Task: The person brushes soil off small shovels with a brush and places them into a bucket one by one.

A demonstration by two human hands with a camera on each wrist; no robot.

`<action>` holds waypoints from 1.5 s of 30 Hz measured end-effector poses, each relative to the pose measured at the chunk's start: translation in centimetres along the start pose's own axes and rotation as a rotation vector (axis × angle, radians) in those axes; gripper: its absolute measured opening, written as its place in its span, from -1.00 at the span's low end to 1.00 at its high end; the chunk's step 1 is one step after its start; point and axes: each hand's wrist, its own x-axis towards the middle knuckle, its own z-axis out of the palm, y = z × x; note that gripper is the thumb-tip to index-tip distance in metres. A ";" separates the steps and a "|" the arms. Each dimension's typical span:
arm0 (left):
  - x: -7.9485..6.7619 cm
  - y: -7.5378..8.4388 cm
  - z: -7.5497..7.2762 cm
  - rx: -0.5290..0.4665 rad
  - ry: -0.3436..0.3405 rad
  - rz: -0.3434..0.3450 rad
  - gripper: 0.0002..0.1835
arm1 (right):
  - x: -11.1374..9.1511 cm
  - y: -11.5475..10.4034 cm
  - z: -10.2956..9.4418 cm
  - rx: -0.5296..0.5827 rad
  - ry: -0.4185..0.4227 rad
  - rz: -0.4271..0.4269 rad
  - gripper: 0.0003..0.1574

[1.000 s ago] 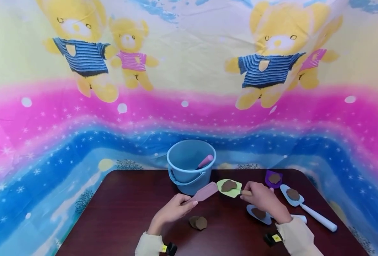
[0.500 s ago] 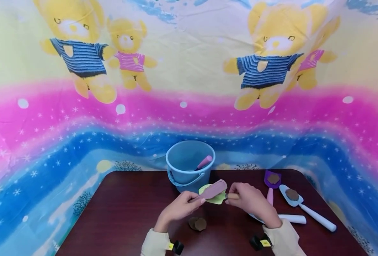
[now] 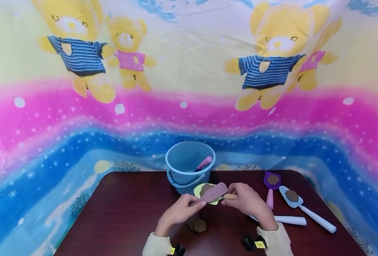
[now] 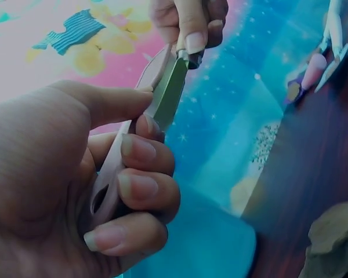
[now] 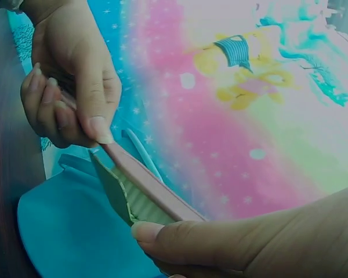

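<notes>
My left hand grips a dusty-pink flat scoop by its handle, with the fingers curled round it in the left wrist view. Opposite it, my right hand pinches the short wooden handle of a light-green toy trowel. A brown, clay-like piece lies on the trowel's blade. The pink scoop crosses over the blade and hides part of it; in the right wrist view the pink scoop and green blade lie close together. Whether scoop and piece touch, I cannot tell.
Behind the hands stands a blue bucket with a pink handle poking up inside. Brown pieces lie on the dark table. To the right are a purple shovel and a pale-blue trowel, each bearing a brown piece.
My right hand has moved left, bringing the green trowel beneath the pink scoop. The scoop has since tilted lower, uncovering part of the brown piece. Both hands keep their hold.
</notes>
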 end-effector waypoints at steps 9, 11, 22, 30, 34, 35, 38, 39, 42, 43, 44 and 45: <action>-0.2 -1.0 -0.6 0.101 0.011 -0.023 -0.59 | -0.1 0.2 0.0 -0.006 0.016 0.051 -0.70; -0.3 -1.0 -0.8 0.118 0.011 -0.026 -0.59 | -0.2 0.2 -0.1 -0.014 0.018 0.053 -0.70; -1.1 -0.8 -1.8 0.143 0.008 -0.038 -0.53 | -0.8 0.6 -0.6 0.040 -0.019 0.016 -0.69; -1.4 -1.0 -2.5 0.156 0.029 -0.041 -0.49 | -0.9 0.6 -1.0 0.044 -0.017 -0.013 -0.72; -1.5 -1.1 -2.8 0.162 0.032 -0.043 -0.48 | -1.0 0.5 -1.0 0.045 -0.016 -0.002 -0.73; -1.6 -1.2 -2.9 0.164 0.033 -0.044 -0.48 | -1.0 0.5 -1.0 0.044 -0.014 0.002 -0.73; -1.7 -1.3 -3.2 0.166 0.038 -0.048 -0.49 | -1.0 0.5 -1.0 0.032 -0.006 0.014 -0.71; -1.7 -1.4 -3.3 0.163 0.040 -0.050 -0.49 | -1.0 0.6 -1.0 0.028 -0.004 0.019 -0.71; -1.9 -1.5 -3.6 0.148 0.048 -0.058 -0.51 | -1.0 0.7 -1.1 0.015 0.007 0.024 -0.72; -2.0 -1.5 -3.7 0.145 0.048 -0.061 -0.52 | -1.1 0.7 -1.2 0.012 0.008 0.023 -0.73; -2.0 -1.5 -3.7 0.142 0.048 -0.064 -0.52 | -1.1 0.7 -1.3 0.014 0.008 0.022 -0.73; -2.1 -1.5 -3.8 0.139 0.048 -0.067 -0.52 | -1.1 0.8 -1.3 0.012 0.008 0.022 -0.73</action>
